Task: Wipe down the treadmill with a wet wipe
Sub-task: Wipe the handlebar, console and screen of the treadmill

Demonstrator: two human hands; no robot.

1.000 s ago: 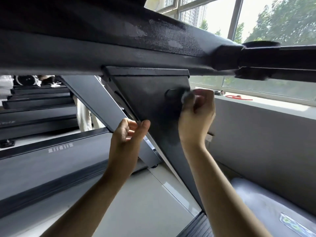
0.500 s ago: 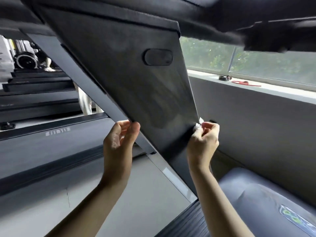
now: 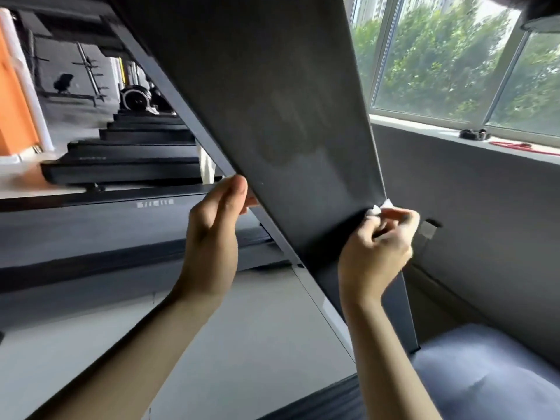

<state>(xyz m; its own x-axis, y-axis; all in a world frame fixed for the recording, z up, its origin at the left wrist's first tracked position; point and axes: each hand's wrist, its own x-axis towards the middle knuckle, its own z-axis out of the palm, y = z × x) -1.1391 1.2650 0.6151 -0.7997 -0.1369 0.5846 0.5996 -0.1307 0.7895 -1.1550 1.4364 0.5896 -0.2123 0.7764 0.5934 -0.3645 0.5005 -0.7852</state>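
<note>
From the head camera, looking down and forward, a broad dark panel (image 3: pixel 272 122) of the treadmill slants from the top of the view down toward the lower right, with a damp, blotchy patch showing across its middle. The right hand (image 3: pixel 378 247) is at the panel's right edge, low down, its fingers curled in a tight grip that pinches a small white wipe (image 3: pixel 380 208) against that edge; only a crumpled tip of the wipe pokes out above the fingertips, touching the panel. The left hand (image 3: pixel 213 234) is at the panel's left edge, thumb and fingers bent around it; the fingertips pass behind the edge, so just how firmly the grip closes I cannot tell. Both forearms reach up from the bottom of the view. Under the hands runs the treadmill's dark deck (image 3: pixel 91 237), with pale floor (image 3: pixel 212 359) beside it. A row of other treadmills (image 3: pixel 130 159) recedes at left toward some gym gear and an orange wall (image 3: pixel 12 110). At right a window (image 3: pixel 454 62) shows green trees, and its sill (image 3: pixel 439 137) carries a small dark item and something red. A grey-blue cushion (image 3: pixel 491 377) sits in the lower right corner.
</note>
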